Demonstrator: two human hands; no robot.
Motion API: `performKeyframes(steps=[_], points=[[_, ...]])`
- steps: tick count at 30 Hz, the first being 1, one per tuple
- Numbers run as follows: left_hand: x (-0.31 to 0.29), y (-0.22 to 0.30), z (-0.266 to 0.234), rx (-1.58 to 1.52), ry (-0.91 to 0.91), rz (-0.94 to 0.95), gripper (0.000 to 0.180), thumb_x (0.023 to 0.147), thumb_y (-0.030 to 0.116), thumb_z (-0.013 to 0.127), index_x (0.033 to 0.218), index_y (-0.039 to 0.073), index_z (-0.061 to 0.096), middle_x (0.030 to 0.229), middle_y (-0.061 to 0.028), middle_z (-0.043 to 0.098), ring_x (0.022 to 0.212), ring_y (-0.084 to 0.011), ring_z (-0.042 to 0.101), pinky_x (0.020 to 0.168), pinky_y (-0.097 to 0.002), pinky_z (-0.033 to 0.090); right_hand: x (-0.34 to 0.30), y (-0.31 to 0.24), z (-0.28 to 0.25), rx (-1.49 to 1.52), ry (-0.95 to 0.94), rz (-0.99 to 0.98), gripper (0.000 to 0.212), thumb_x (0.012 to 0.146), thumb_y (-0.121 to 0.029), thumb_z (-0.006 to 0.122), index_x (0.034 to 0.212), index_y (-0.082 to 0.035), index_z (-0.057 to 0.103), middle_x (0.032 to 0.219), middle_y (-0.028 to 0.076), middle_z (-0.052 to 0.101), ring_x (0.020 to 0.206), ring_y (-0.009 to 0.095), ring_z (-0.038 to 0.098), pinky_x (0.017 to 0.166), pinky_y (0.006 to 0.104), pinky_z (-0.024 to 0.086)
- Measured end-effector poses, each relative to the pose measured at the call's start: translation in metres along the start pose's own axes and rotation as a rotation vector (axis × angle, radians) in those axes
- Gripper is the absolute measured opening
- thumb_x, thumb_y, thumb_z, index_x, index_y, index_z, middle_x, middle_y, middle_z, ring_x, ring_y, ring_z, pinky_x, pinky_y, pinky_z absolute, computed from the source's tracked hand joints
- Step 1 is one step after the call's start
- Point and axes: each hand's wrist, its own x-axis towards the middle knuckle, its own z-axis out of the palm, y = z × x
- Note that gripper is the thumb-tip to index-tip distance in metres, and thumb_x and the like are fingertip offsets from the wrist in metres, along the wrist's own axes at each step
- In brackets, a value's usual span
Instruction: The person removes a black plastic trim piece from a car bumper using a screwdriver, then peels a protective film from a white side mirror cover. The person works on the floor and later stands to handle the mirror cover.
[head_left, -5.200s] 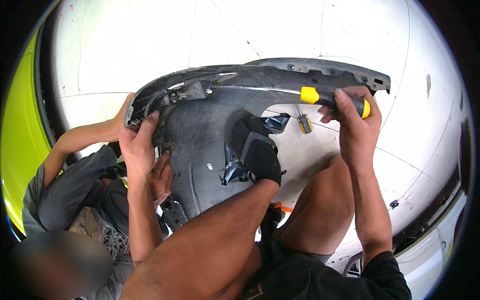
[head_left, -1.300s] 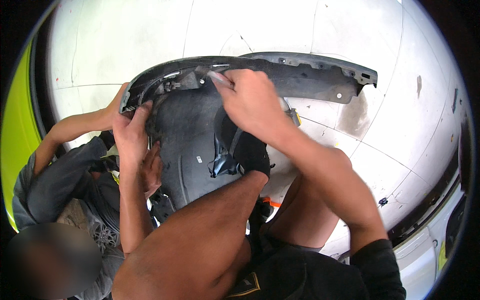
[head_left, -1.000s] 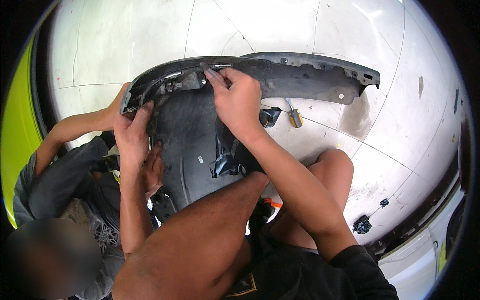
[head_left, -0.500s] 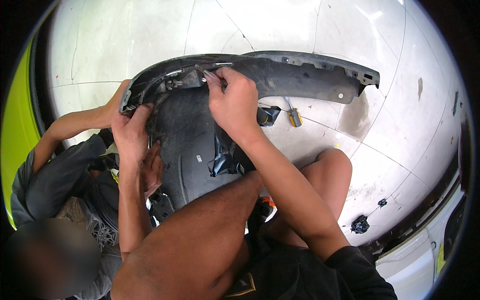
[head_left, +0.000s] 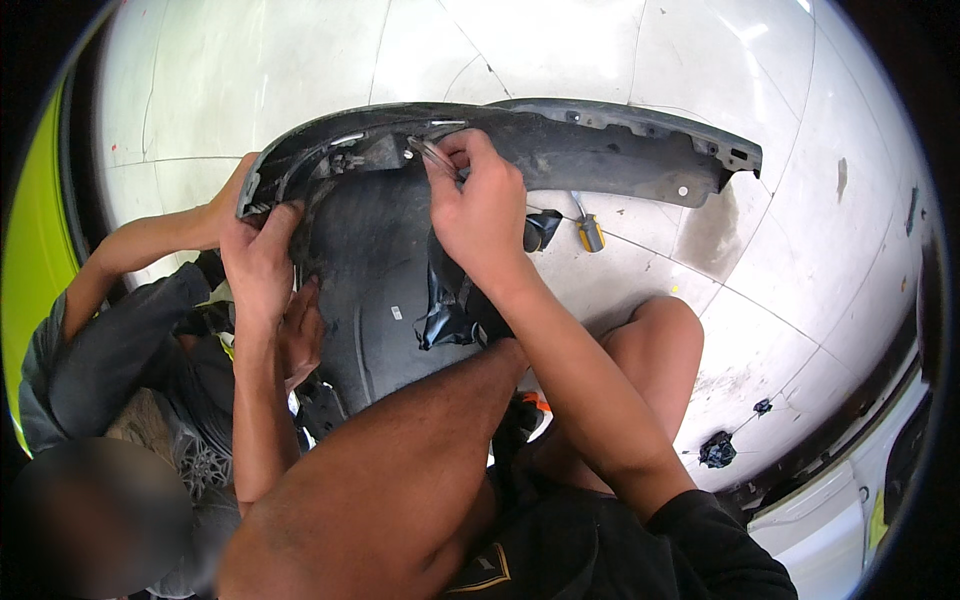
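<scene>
A dark plastic car bumper [head_left: 610, 165] lies curved across the view with its inner side showing. My left hand [head_left: 258, 255] is closed on its left end, the thumb pressed over the edge. My right hand [head_left: 480, 205] pinches a slim silvery metal tool [head_left: 433, 155] at the bumper's inner side. The tool's tip is close to a small bright spot beside a dark bracket [head_left: 375, 155]; I cannot tell whether it touches. The tool's kind is mostly hidden by my fingers.
A co-worker at the left has one hand [head_left: 232, 200] behind the bumper's end and another hand [head_left: 302, 330] below my left wrist. A screwdriver [head_left: 590, 233] with a yellow and black handle lies on the pale tiled floor [head_left: 780, 250]. Black scraps [head_left: 717, 450] lie at lower right.
My right hand has shifted slightly right, away from the bracket, and more of the silvery tool shows between its fingers. My left hand keeps its hold on the bumper.
</scene>
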Motion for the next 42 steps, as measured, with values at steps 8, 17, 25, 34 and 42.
performKeyframes(steps=[8, 17, 25, 34, 42], points=[[-0.002, 0.007, 0.003, -0.013, 0.012, -0.048, 0.021, 0.092, 0.001, 0.055, 0.11, -0.007, 0.063, 0.099, -0.0049, 0.067, 0.088, -0.0122, 0.059, 0.081, -0.0261, 0.047, -0.003, 0.001, 0.001, -0.034, 0.033, -0.086, 0.018, 0.089, -0.017, 0.066, 0.083, -0.001, 0.065, 0.078, 0.019, 0.068, 0.071, 0.039, 0.066, 0.064, 0.0454, 0.05], [0.005, -0.001, 0.002, 0.015, -0.05, 0.074, 0.021, 0.093, 0.007, 0.056, 0.112, 0.0, 0.062, 0.097, -0.0021, 0.064, 0.085, -0.011, 0.057, 0.074, -0.0251, 0.047, 0.001, -0.002, 0.002, -0.111, 0.002, -0.07, 0.021, 0.088, -0.018, 0.066, 0.081, 0.001, 0.065, 0.077, 0.02, 0.066, 0.072, 0.04, 0.065, 0.065, 0.0463, 0.049], [0.003, 0.001, 0.0, 0.058, -0.028, 0.051, 0.022, 0.093, 0.007, 0.056, 0.114, 0.0, 0.061, 0.097, -0.002, 0.064, 0.085, -0.0104, 0.057, 0.074, -0.0249, 0.046, 0.007, -0.002, 0.01, -0.097, -0.053, -0.009, 0.015, 0.085, -0.016, 0.068, 0.088, -0.003, 0.062, 0.083, 0.016, 0.065, 0.076, 0.039, 0.065, 0.067, 0.0492, 0.049], [0.003, 0.001, 0.0, 0.04, -0.031, 0.019, 0.024, 0.092, 0.006, 0.057, 0.115, 0.0, 0.061, 0.098, -0.0026, 0.065, 0.085, -0.0113, 0.058, 0.074, -0.0251, 0.047, 0.006, 0.002, 0.01, -0.172, -0.094, -0.008, 0.013, 0.085, -0.009, 0.065, 0.096, -0.006, 0.059, 0.081, 0.013, 0.065, 0.078, 0.039, 0.065, 0.068, 0.0487, 0.05], [0.002, 0.001, 0.0, 0.024, -0.007, 0.018, 0.022, 0.092, 0.007, 0.057, 0.112, -0.001, 0.062, 0.097, -0.0021, 0.065, 0.084, -0.0114, 0.058, 0.074, -0.025, 0.047, -0.004, 0.001, 0.002, -0.051, -0.067, 0.072, 0.011, 0.086, -0.012, 0.066, 0.092, -0.004, 0.064, 0.08, 0.017, 0.067, 0.07, 0.041, 0.063, 0.065, 0.0468, 0.048]])
